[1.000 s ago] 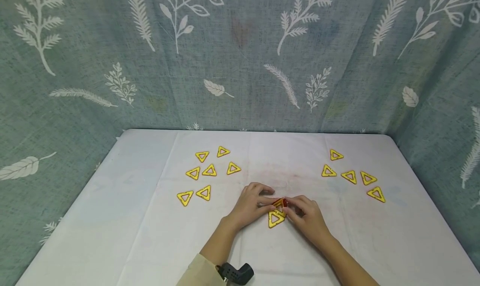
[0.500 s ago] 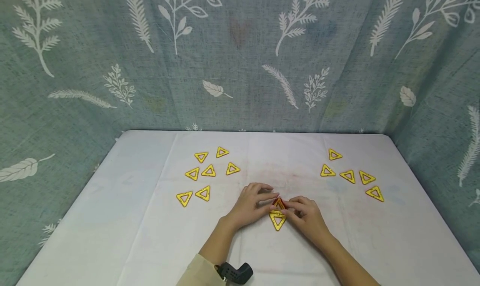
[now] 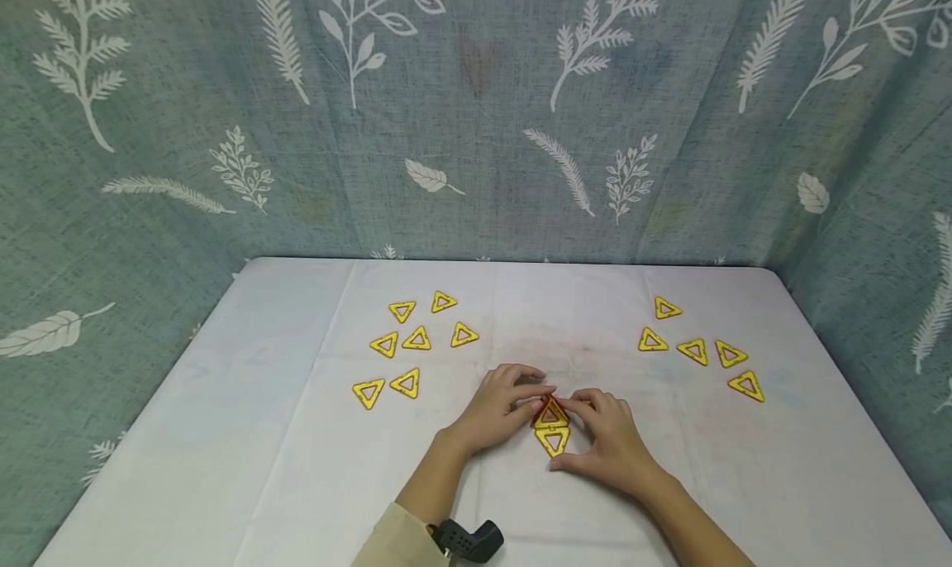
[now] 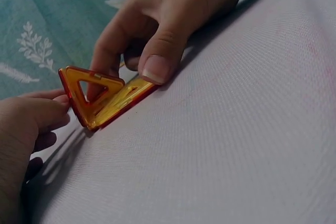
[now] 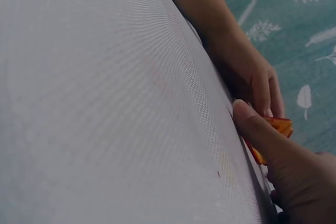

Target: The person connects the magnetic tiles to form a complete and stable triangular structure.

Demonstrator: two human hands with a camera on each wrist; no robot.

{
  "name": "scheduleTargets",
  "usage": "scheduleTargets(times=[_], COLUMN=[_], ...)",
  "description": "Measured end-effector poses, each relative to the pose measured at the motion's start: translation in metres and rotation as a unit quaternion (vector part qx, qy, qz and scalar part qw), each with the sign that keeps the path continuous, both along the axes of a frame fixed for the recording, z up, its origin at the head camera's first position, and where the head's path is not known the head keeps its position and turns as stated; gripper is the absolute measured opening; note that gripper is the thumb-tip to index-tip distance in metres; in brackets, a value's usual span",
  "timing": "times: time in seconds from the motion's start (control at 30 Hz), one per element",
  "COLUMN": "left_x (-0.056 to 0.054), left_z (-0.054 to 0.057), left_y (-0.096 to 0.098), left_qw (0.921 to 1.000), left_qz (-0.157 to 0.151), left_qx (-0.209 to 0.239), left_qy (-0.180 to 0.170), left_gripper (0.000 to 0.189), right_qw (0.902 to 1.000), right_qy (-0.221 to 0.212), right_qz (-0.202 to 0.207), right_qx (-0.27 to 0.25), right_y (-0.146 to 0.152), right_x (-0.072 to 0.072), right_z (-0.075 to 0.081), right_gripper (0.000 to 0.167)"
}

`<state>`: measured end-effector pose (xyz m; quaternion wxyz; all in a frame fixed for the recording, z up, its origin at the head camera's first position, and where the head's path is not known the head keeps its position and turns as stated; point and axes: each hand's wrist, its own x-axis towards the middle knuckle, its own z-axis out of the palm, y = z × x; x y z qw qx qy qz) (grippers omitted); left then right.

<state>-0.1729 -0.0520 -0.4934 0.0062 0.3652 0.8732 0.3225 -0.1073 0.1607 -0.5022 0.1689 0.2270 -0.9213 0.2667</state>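
Observation:
Yellow triangular magnetic tiles with hollow middles and red edges stand joined between the two hands. One tile (image 4: pixel 90 114) leans upright, with red edges of others behind it in the head view; how many is hidden. Another tile (image 3: pixel 553 432) lies flat on the cloth, hinged to its near edge. The left hand (image 3: pixel 498 406) pinches the raised tiles at their left side with thumb and fingertips. The right hand (image 3: pixel 613 439) spans the pair: its thumb touches the flat tile's near corner, and its index finger is at the raised tiles' right side.
Several loose yellow triangles (image 3: pixel 416 347) lie on the left of the white-covered table (image 3: pixel 297 468), several more (image 3: pixel 653 346) on the right. A leaf-patterned curtain (image 3: pixel 476 170) encloses the table behind and at the sides. A black device (image 3: pixel 472 542) sits on the left wrist.
The joined tiles have turned so that the flat one points towards the person. The right thumb has moved from the seam down to the flat tile's near corner. The left hand has barely shifted.

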Motion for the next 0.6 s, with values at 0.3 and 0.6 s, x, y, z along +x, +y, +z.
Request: scheduleTargets(times=[0.3,0.6], left_x=[-0.002,-0.002], left_z=[0.002,-0.004], left_y=[-0.002,-0.003], left_qw=[0.9998,0.9996], left_qz=[0.008,0.017], left_qx=[0.003,0.013], left_qy=[-0.015,-0.018], left_gripper=[0.030,0.040], right_qw=[0.9979,0.9932], right_qy=[-0.041,-0.048], right_qz=[0.039,0.079], right_qx=[-0.032,-0.070], right_y=[0.010,0.022], right_x=[-0.004,-0.006], right_z=[0.004,0.002], right_gripper=[0.070,0.057])
